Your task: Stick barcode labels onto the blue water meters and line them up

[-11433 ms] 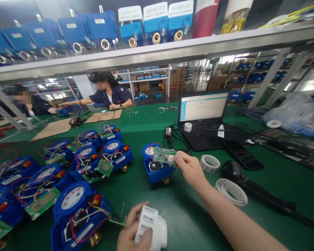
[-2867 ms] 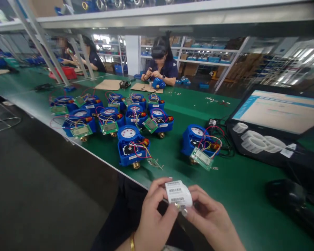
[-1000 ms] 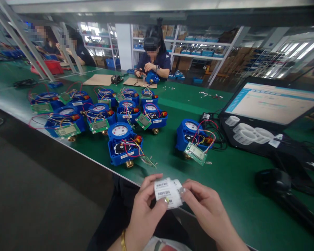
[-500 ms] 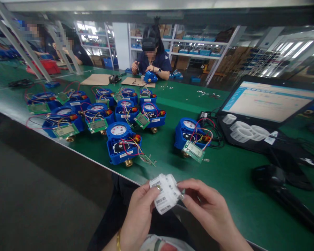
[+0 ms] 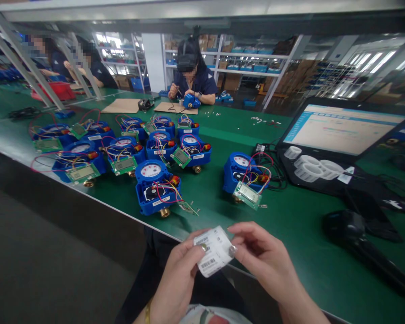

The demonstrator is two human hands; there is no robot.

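Observation:
White barcode labels [image 5: 213, 257] are pinched between the thumb and fingers of my left hand [image 5: 184, 265], just off the table's front edge. My right hand [image 5: 265, 256] has its thumb on the right edge of the labels, its forefinger raised a little apart from the thumb. Beyond my hands stands a blue meter [image 5: 152, 173] with its wires and a small circuit board out. Another blue meter [image 5: 241, 164] is farther right, a green display board [image 5: 247, 194] leaning at its front.
Several more blue meters [image 5: 123, 146] stand at the left. A laptop [image 5: 344, 128] with white rings [image 5: 308, 167] on it is at the right, a black scanner [image 5: 346, 227] nearer. Across the green table [image 5: 290, 238] a person [image 5: 202, 81] works on a blue part.
The labels in my left hand look more evenly stacked, with fewer edges fanned out. My right forefinger has lifted away from them. The view has shifted slightly.

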